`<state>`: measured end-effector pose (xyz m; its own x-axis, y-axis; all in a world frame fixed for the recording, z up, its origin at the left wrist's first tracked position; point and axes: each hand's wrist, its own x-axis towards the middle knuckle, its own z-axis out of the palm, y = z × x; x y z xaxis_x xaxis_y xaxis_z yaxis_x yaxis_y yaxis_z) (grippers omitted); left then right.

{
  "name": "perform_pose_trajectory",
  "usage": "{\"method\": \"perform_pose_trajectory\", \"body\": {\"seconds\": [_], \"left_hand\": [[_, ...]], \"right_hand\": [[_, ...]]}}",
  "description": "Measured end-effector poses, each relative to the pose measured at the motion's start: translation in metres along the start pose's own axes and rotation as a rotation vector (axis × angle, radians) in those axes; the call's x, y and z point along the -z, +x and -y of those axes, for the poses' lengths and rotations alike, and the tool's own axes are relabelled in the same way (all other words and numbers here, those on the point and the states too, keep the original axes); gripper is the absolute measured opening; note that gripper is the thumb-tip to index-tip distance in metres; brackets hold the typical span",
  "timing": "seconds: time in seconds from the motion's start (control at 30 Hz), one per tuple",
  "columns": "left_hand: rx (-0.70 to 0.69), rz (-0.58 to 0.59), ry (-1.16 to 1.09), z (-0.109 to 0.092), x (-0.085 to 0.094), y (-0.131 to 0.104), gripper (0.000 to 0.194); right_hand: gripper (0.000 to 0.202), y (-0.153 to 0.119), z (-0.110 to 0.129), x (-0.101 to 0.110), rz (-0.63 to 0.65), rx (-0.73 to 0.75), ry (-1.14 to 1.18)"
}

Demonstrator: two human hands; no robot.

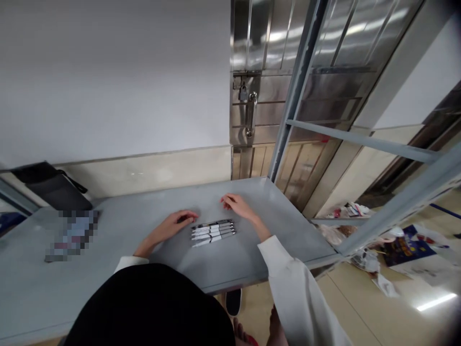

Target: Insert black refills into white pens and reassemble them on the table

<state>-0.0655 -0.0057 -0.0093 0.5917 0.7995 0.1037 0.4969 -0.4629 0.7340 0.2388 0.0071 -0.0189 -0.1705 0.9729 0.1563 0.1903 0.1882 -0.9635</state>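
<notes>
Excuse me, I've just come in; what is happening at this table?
A person has both bare hands over the grey table, around a small row of pens lying side by side. The left hand is by one end, the right hand just beyond the other. Neither appears to hold a pen. A dark pouch sits farther left.

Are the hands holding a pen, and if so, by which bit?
Nothing shows in either grip: the left hand and right hand are near the pens, which lie on the grey shelf.
</notes>
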Motion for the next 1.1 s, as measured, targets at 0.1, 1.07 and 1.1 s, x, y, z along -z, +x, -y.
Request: {"method": "perform_pose_trajectory", "body": {"seconds": [0.1, 1.07, 1.1], "left_hand": [[-0.044, -0.107, 0.101, -0.003, -0.005, -0.001, 0.029], [0.226, -0.556, -0.487, -0.014, -0.070, -0.015, 0.041], [0.240, -0.582, -0.495, -0.015, -0.075, -0.015, 0.042]], "right_hand": [[0.031, 0.001, -0.002, 0.003, -0.052, 0.022, 0.015], [0.024, -0.064, 0.002, -0.022, -0.198, 0.011, -0.167], [0.025, -0.065, 0.002, -0.030, -0.215, 0.013, -0.168]]}}
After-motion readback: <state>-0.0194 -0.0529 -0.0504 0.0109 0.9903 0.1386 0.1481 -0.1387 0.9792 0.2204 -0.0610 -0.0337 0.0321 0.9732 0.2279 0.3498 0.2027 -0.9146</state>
